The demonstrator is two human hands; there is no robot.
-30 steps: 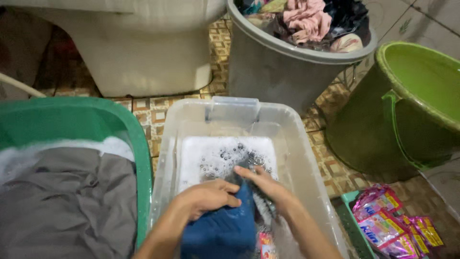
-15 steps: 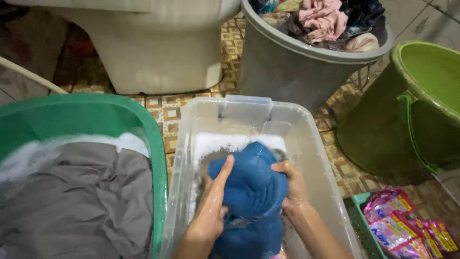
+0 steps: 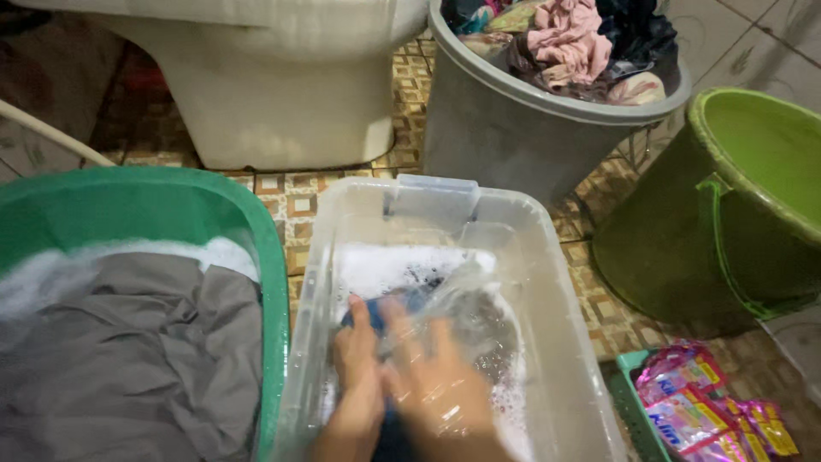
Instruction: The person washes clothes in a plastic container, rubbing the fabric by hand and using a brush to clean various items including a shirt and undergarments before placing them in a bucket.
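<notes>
Tiled bathroom floor (image 3: 295,201): blue cloth (image 3: 402,304) submerged in soapy water inside clear plastic tub (image 3: 547,282), pressed beneath left hand (image 3: 357,368) and right hand (image 3: 436,385), both flattened; green basin (image 3: 256,222) holding grey cloth (image 3: 128,359) adjacent.

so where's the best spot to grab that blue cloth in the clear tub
Probably the bunched upper edge of the blue cloth, the only part above the suds, just beyond the left hand and right hand. Come straight down from above: the clear tub walls block the sides.

Head view, steeply downward, close over clear tub (image 3: 547,282)
</notes>
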